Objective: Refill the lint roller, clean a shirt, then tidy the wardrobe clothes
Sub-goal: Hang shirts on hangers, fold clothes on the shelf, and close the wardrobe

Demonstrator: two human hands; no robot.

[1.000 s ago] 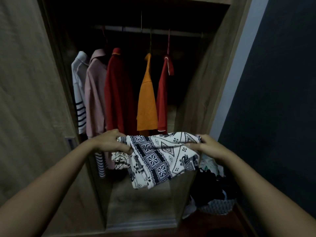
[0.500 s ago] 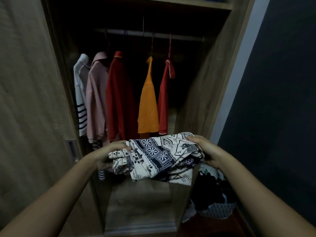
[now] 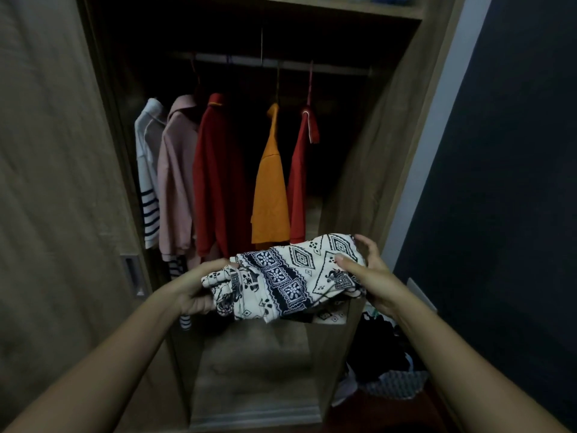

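A cream garment with a dark blue geometric print (image 3: 281, 281) is bunched into a rough fold in front of the open wardrobe (image 3: 374, 170). My left hand (image 3: 195, 289) grips its left end from below. At the right end, my right hand (image 3: 370, 276) has its thumb pressed on top of the cloth and its fingers spread loosely behind. Hanging shirts fill the rail behind: a white one with dark stripes (image 3: 148, 182), a pink one (image 3: 176, 182), a red one (image 3: 218, 176), an orange one (image 3: 270, 195) and another red one (image 3: 299, 182).
The sliding wardrobe door (image 3: 56, 182) stands at the left with a recessed handle (image 3: 132, 273). A basket of dark clothes (image 3: 390, 370) sits on the floor at the lower right. A dark wall (image 3: 499, 182) runs along the right. The wardrobe floor (image 3: 253, 370) lies below the garment.
The patterned garment has been gathered from a hanging spread into a tighter bundle. My right hand has loosened its fingers at the right end, and the view has tilted down slightly.
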